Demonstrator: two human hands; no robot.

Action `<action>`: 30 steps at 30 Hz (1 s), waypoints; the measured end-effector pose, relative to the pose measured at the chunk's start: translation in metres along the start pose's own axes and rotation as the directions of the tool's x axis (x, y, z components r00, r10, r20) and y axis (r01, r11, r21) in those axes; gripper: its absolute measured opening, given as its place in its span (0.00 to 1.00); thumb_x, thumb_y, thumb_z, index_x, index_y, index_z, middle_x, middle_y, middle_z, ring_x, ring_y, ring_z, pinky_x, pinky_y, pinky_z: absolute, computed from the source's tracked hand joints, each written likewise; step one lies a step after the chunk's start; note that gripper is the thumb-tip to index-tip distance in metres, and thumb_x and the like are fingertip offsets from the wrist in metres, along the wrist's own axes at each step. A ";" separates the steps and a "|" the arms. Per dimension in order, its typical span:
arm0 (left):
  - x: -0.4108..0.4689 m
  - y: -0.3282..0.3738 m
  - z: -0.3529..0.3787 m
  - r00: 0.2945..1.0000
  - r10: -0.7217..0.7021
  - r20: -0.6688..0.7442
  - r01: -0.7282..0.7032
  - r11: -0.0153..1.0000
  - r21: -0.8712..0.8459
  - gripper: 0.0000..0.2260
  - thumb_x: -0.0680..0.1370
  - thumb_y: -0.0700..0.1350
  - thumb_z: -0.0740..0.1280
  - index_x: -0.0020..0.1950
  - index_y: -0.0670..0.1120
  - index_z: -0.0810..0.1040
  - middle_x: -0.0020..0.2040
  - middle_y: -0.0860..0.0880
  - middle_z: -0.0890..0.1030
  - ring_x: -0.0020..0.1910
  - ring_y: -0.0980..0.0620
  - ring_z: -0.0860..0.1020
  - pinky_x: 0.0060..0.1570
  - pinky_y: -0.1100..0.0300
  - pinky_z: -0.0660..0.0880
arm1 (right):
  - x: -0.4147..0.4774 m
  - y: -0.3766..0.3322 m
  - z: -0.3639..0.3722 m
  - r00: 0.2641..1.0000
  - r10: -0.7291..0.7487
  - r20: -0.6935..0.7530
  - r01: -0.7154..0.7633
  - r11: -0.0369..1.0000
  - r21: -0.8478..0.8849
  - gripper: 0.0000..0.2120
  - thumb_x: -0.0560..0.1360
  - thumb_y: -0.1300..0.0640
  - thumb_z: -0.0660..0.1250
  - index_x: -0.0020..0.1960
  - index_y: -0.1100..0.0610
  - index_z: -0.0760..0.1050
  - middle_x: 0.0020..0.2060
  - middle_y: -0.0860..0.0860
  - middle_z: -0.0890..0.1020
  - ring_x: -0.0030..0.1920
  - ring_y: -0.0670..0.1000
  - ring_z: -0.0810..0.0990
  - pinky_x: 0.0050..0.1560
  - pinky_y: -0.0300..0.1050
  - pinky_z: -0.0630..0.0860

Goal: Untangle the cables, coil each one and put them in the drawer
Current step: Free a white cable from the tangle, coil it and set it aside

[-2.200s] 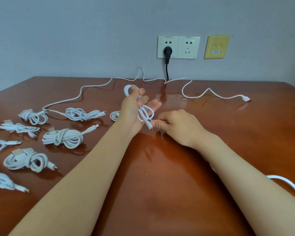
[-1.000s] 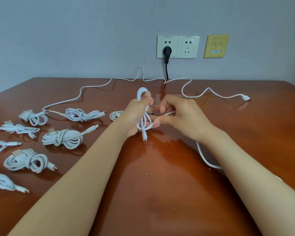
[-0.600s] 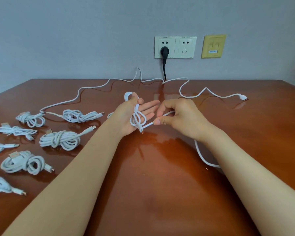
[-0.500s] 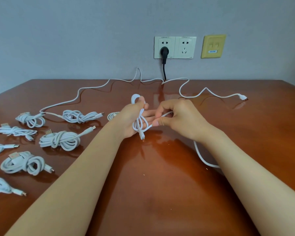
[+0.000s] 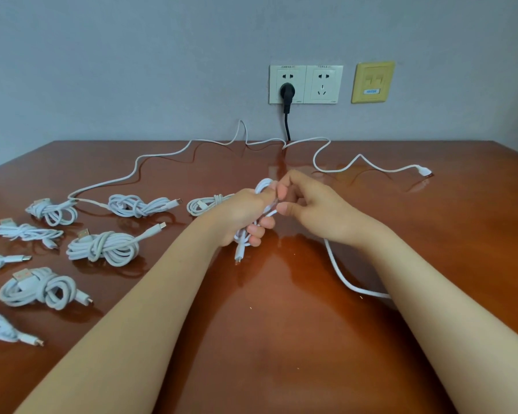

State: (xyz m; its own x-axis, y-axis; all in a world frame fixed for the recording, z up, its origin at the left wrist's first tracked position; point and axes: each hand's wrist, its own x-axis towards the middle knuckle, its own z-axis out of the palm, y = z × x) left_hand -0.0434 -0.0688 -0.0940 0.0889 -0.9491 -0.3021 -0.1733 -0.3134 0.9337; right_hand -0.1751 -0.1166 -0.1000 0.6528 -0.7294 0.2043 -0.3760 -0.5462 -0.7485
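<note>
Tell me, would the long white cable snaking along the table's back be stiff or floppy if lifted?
Probably floppy: the long cable lies in loose waves on the table. Likely light, since it looks thin.

Eight coiled cables point(image 5: 105, 248), one half-wound cable point(image 5: 263, 186), one loose cable point(image 5: 422, 170), two wall sockets point(image 5: 305, 84), one black plug point(image 5: 287, 91)

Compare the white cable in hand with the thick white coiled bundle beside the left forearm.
The white cable in hand is partly wound, tail trailing; the thick white coiled bundle is fully wrapped. The left hand grips and right hand pinches the cable; the bundle lies untouched. Both white.
</note>
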 end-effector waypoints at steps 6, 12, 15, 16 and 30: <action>0.000 0.001 -0.002 1.000 -0.018 -0.016 0.018 0.999 0.030 0.18 0.80 0.60 0.53 0.41 0.47 0.66 0.21 0.53 0.62 0.17 0.56 0.56 0.20 0.68 0.59 | -0.002 0.002 -0.011 0.940 0.337 0.055 -0.332 0.939 -0.091 0.18 0.73 0.43 0.67 0.36 0.56 0.69 0.24 0.50 0.69 0.23 0.48 0.63 0.21 0.35 0.62; -0.001 0.001 -0.003 0.990 -0.056 0.127 0.043 0.994 0.097 0.25 0.75 0.67 0.53 0.44 0.44 0.68 0.23 0.53 0.61 0.17 0.57 0.57 0.19 0.68 0.60 | 0.004 0.001 -0.008 0.984 0.120 -0.132 -0.140 0.978 -0.154 0.10 0.78 0.58 0.60 0.38 0.52 0.70 0.33 0.44 0.71 0.34 0.44 0.68 0.30 0.30 0.64; -0.003 0.001 -0.004 0.980 -0.049 0.191 0.017 0.986 0.164 0.22 0.73 0.65 0.57 0.44 0.45 0.69 0.24 0.54 0.60 0.18 0.59 0.57 0.19 0.68 0.60 | 0.001 0.000 -0.006 0.979 -0.005 -0.206 -0.023 0.991 -0.130 0.07 0.77 0.62 0.61 0.43 0.55 0.74 0.33 0.44 0.73 0.32 0.39 0.69 0.34 0.27 0.65; -0.004 0.000 -0.005 0.976 -0.050 0.212 0.007 0.981 0.196 0.20 0.74 0.62 0.60 0.44 0.45 0.69 0.24 0.54 0.60 0.18 0.59 0.57 0.20 0.67 0.61 | 0.001 0.000 -0.005 0.971 -0.036 -0.236 0.010 0.994 -0.112 0.05 0.76 0.62 0.63 0.42 0.55 0.75 0.33 0.45 0.74 0.30 0.38 0.69 0.34 0.28 0.66; 0.008 -0.003 -0.003 0.998 0.063 -0.026 -0.068 0.957 -0.283 0.15 0.82 0.52 0.54 0.40 0.45 0.69 0.19 0.54 0.60 0.15 0.58 0.56 0.19 0.70 0.59 | -0.003 -0.016 -0.015 0.973 0.194 0.126 -0.216 0.958 0.189 0.04 0.81 0.61 0.56 0.48 0.58 0.68 0.23 0.50 0.70 0.17 0.45 0.66 0.20 0.35 0.63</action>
State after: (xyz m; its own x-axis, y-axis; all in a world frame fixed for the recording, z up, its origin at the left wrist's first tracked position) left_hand -0.0390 -0.0751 -0.0985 0.1028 -0.9659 -0.2375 0.1059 -0.2268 0.9682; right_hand -0.1816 -0.1120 -0.0794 0.6448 -0.7639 -0.0258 -0.3764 -0.2879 -0.8806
